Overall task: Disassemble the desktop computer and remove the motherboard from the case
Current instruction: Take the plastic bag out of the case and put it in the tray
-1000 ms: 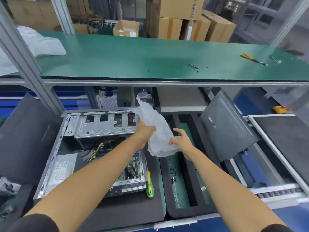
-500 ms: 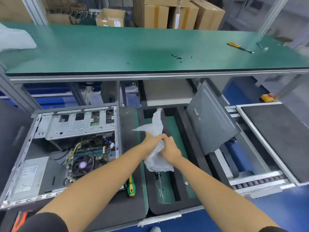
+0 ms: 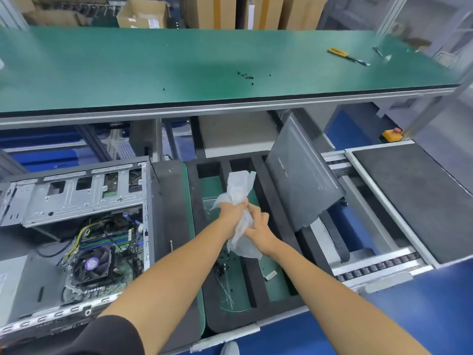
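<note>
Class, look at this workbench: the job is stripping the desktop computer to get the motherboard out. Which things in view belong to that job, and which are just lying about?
Part of the job:
open computer case
motherboard
case side panel
foam parts tray
loose screws

Lying about:
cardboard boxes
yellow-handled tool
plastic bag, crumpled by left hand and right hand

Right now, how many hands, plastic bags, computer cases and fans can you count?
Hands: 2 (left hand, right hand)
Plastic bag: 1
Computer case: 1
Fan: 1
Total: 5
</note>
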`<action>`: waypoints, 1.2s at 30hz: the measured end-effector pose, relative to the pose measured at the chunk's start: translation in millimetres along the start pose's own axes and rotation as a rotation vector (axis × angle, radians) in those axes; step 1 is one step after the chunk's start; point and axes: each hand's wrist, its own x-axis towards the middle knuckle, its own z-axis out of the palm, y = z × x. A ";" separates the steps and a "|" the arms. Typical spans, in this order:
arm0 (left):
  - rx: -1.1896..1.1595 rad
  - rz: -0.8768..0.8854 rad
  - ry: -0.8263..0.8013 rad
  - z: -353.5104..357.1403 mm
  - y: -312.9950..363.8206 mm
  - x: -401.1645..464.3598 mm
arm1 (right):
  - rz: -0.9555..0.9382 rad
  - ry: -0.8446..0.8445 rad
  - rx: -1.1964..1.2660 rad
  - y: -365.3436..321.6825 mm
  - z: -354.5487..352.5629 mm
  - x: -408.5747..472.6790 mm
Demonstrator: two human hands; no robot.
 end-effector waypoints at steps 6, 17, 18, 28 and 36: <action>0.165 -0.026 -0.088 6.6 4.0 27.3 | 0.083 0.282 -0.182 15.6 -35.8 26.5; 0.706 0.478 0.135 5.3 -31.6 49.7 | 0.103 0.219 -0.400 55.9 -34.0 65.6; 0.725 0.479 0.169 9.0 -32.5 50.5 | 0.046 0.239 -0.471 60.5 -32.7 64.0; 0.514 0.272 0.154 33.9 -9.4 85.8 | 0.022 0.011 -0.501 78.7 -32.4 66.9; 1.000 0.491 -0.024 25.5 -43.2 76.2 | 0.136 0.079 -0.096 63.3 -33.3 67.5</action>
